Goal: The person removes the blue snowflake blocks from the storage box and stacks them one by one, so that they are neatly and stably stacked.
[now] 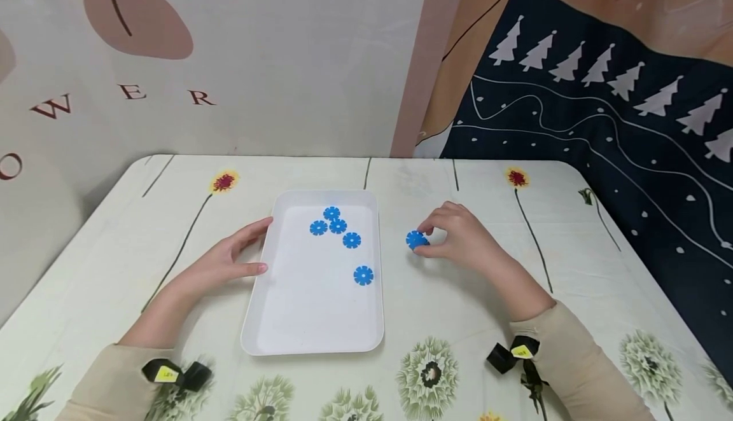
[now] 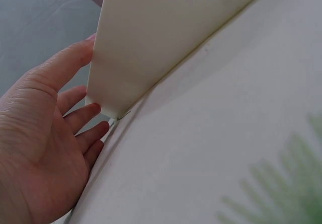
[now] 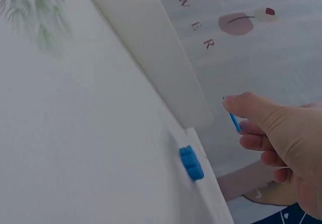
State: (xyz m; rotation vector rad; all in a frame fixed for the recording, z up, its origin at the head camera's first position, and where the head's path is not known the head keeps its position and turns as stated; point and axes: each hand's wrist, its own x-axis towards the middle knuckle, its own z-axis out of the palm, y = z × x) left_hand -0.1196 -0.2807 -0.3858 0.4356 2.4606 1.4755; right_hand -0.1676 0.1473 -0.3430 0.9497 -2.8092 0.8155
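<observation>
My left hand is at the left side of a white tray, thumb and forefinger spread along its rim. In the left wrist view that hand has loosely bent fingers beside the tray wall. To the right of the tray, my right hand pinches a blue notched disc between thumb and forefinger. The right wrist view shows the pinched disc edge-on, and below it a small blue stack on the table. Several blue discs lie flat in the tray.
A pale flowered cloth covers the table. Behind it hangs a light curtain with printed letters, and at the right a dark cloth with white trees. A black strap device is on the right wrist.
</observation>
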